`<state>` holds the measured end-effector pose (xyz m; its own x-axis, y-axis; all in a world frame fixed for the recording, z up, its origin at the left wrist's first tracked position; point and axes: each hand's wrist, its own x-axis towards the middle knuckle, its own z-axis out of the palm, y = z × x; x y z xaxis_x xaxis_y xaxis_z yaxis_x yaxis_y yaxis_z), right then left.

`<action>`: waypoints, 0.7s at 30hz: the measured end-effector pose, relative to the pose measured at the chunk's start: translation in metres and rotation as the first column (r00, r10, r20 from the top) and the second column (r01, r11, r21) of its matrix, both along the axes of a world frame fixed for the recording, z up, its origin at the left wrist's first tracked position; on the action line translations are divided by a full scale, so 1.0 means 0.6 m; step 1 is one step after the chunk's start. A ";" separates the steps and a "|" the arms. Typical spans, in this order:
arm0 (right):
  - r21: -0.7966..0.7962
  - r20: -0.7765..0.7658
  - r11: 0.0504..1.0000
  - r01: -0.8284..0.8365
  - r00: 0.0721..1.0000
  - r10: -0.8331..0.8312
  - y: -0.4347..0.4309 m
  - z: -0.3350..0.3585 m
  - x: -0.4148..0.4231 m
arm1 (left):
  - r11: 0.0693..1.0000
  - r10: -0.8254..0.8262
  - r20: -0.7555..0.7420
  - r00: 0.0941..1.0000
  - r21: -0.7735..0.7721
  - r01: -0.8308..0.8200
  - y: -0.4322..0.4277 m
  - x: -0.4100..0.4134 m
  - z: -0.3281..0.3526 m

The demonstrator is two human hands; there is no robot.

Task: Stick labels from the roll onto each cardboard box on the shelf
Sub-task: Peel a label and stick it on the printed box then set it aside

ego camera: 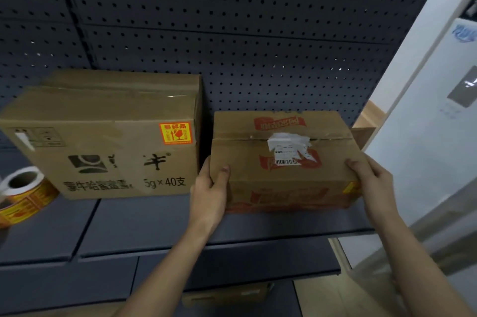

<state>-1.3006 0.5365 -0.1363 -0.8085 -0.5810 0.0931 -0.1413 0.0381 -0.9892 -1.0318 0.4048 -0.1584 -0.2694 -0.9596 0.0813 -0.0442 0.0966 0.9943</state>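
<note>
Two cardboard boxes stand on the dark shelf (144, 223). The large box (103, 141) on the left carries an orange-yellow label (176, 133) at its front upper right corner. The smaller box (281, 177) on the right has red print, a torn white shipping slip and a yellow label (349, 186) at its front right edge. My left hand (210, 194) grips its left side and my right hand (371, 182) grips its right side. The roll of labels (24, 192) lies at the shelf's far left.
A dark pegboard (232, 32) backs the shelf. A tall white appliance (433, 123) stands close on the right. A lower shelf level holds another cardboard box (227, 296), partly hidden.
</note>
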 end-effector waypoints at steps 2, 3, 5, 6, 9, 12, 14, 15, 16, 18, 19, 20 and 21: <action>0.000 0.001 1.000 -0.008 1.000 0.008 -0.007 -0.005 -0.004 | 1.000 0.002 0.014 1.000 -0.003 -0.002 -0.010 -0.004 -0.003; -0.002 0.001 1.000 -0.016 1.000 0.016 -0.010 -0.007 -0.007 | 1.000 0.007 0.016 1.000 -0.003 -0.007 -0.014 -0.007 -0.004; 0.000 0.007 0.999 -0.034 0.999 0.034 -0.015 -0.009 -0.014 | 1.000 0.023 0.024 0.999 0.003 -0.023 -0.021 -0.013 -0.004; -0.002 0.015 0.999 -0.046 0.999 0.046 -0.019 -0.011 -0.019 | 1.000 0.030 0.029 0.999 0.009 -0.030 -0.022 -0.017 -0.003; -0.001 0.029 0.997 -0.077 0.997 0.077 -0.029 -0.015 -0.034 | 0.999 0.049 0.041 0.998 0.018 -0.050 -0.027 -0.029 -0.001; 0.010 -0.022 0.993 -0.120 0.992 0.120 -0.038 -0.018 -0.046 | 0.996 0.080 0.039 0.996 0.037 -0.082 -0.029 -0.038 0.000; 0.015 -0.039 0.991 -0.133 0.990 0.134 -0.042 -0.019 -0.052 | 0.994 0.098 0.041 0.994 0.043 -0.100 -0.028 -0.042 0.002; 0.009 -0.043 0.990 -0.139 0.989 0.139 -0.043 -0.018 -0.052 | 0.993 0.110 0.042 0.993 0.046 -0.112 -0.028 -0.044 0.003; 0.005 -0.047 0.990 -0.140 0.989 0.141 -0.043 -0.020 -0.055 | 0.991 0.121 0.042 0.992 0.051 -0.123 -0.028 -0.047 0.004; -0.002 -0.061 0.987 -0.159 0.985 0.159 -0.044 -0.022 -0.058 | 0.987 0.143 0.039 0.989 0.069 -0.145 -0.031 -0.051 0.006; -0.002 -0.067 0.985 -0.170 0.983 0.170 -0.044 -0.024 -0.060 | 0.984 0.153 0.037 0.988 0.082 -0.156 -0.032 -0.053 0.007; -0.004 -0.068 0.984 -0.177 0.982 0.176 -0.045 -0.024 -0.061 | 0.982 0.158 0.037 0.987 0.098 -0.161 -0.034 -0.054 0.009; -0.008 -0.062 0.984 -0.178 0.982 0.177 -0.046 -0.025 -0.063 | 0.981 0.158 0.032 0.987 0.107 -0.161 -0.035 -0.056 0.011</action>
<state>-1.3383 0.5091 -0.1513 -0.6853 -0.7132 0.1477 -0.2045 -0.0063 -0.9788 -1.0652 0.3838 -0.1516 -0.1127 -0.9932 -0.0305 -0.0730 -0.0223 0.9971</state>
